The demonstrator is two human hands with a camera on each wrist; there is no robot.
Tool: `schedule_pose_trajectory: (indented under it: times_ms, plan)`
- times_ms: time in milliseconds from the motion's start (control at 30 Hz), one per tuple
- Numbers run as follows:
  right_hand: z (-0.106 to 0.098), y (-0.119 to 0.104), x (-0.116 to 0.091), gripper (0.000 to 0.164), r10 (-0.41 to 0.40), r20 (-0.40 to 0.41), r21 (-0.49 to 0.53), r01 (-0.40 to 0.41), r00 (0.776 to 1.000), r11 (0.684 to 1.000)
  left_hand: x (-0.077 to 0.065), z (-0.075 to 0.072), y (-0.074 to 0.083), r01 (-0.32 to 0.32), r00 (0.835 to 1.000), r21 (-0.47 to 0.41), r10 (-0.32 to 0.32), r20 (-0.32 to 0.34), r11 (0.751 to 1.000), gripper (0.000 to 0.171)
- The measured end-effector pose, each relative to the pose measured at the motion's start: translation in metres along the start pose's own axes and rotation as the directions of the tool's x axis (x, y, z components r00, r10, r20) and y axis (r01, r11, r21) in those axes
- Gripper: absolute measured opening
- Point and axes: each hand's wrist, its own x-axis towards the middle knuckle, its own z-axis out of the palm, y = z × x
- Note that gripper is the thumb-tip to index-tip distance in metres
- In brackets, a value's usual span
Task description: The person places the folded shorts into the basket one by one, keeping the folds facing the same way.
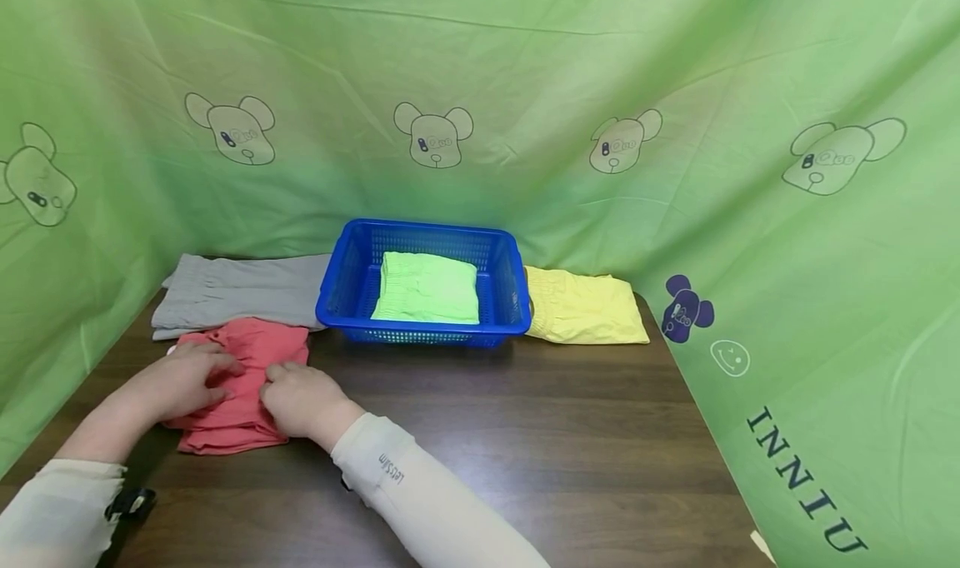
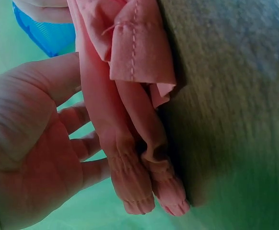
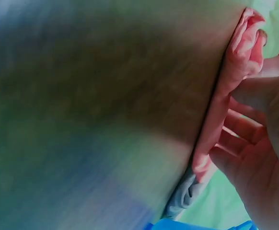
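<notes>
A pair of red shorts lies partly folded at the table's left side, with a gathered elastic edge and a stitched hem in the left wrist view. My left hand rests on its left part, fingers spread and loosely bent. From the other side my right hand touches the right edge of the cloth. In the right wrist view the right hand's fingers lie against the low fold, and its thumb is close to a bunched part. The head view hides the right fingertips behind the knuckles.
Behind the red cloth lies a folded grey garment. A blue plastic basket stands at the back middle, holding a folded bright green garment. Right of it lies a folded yellow garment. A green curtain borders the brown table.
</notes>
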Motion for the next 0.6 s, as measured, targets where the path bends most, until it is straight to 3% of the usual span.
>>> schedule_pose_trajectory:
  times_ms: [600]
  plan:
    - [-0.0045, 0.0034, 0.0027, 0.012, 0.060, 0.058, 0.108, -0.066, 0.997, 0.992, -0.0013, -0.0004, 0.0020, 0.025, 0.999, -0.004, -0.024, 0.024, 1.000, 0.029]
